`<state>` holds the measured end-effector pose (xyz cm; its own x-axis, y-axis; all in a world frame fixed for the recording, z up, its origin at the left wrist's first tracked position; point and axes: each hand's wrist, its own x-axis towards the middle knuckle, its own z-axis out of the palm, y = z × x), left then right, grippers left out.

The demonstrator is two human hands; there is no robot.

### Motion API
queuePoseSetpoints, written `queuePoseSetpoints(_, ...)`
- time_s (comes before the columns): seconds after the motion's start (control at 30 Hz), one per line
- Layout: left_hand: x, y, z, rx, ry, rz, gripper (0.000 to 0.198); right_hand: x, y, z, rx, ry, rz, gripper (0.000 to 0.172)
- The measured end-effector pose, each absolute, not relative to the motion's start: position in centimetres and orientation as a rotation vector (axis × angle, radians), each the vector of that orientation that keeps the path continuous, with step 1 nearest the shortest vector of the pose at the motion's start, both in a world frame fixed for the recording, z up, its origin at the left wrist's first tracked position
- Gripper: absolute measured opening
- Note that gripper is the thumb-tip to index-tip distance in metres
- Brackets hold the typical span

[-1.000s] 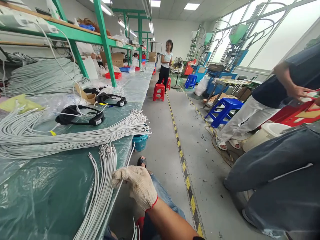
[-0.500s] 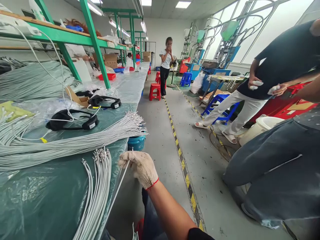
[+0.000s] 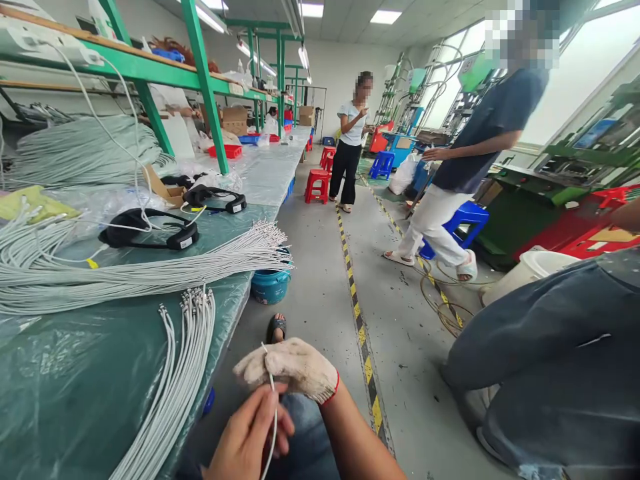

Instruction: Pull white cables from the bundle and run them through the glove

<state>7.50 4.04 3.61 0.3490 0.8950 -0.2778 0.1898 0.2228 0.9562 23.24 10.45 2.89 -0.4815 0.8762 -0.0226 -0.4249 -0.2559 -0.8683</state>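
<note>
My right hand (image 3: 297,368), in a white knit glove with a red cuff edge, pinches a thin white cable (image 3: 275,421) near its upper end, whose tip sticks up above the thumb. Just below the glove, my bare left hand (image 3: 245,433) closes its thumb and fingers on the same cable, which runs down past the bottom of the picture. To the left, a small bunch of white cables (image 3: 187,353) with metal-looking ends lies along the table edge. Behind it, a larger cable bundle (image 3: 150,273) stretches across the table, its ends overhanging the edge.
The table (image 3: 65,393) has a green plastic-covered top. Two black head-worn devices (image 3: 150,230) lie beyond the cables. A blue bucket (image 3: 270,285) stands under the edge. One person (image 3: 470,160) is mid-stride on the right, another (image 3: 353,133) stands farther back, and a third's trousers (image 3: 550,360) are close by.
My left hand has come into view and taken hold of the cable. My right hand has lowered with it, away from the table edge. The person in dark top has turned and stepped.
</note>
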Motion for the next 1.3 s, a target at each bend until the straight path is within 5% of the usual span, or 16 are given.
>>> queuePoseSetpoints(0.13, 11.3, 7.6, 4.5, 1.117, 1.113, 0.705, 0.077, 25.7, 9.3, 2.9, -0.938, -0.987, 1.699, 0.074)
queuePoseSetpoints(0.3, 12.1, 8.3, 4.5, 1.272, 1.275, 0.623, 0.087, 27.7, 9.4, 2.7, -1.183, -0.973, 1.267, 0.063)
queuePoseSetpoints(0.8, 13.7, 9.4, 3.1, 1.080, 1.131, 0.737, 0.037, 27.4, 8.7, 1.2, -1.285, -1.023, 1.191, 0.051)
queuePoseSetpoints(1.3, 12.9, 8.1, 1.9, 1.327, 1.162, 0.767, 0.047, 27.4, 9.1, -1.0, -1.281, -1.104, 1.384, 0.055)
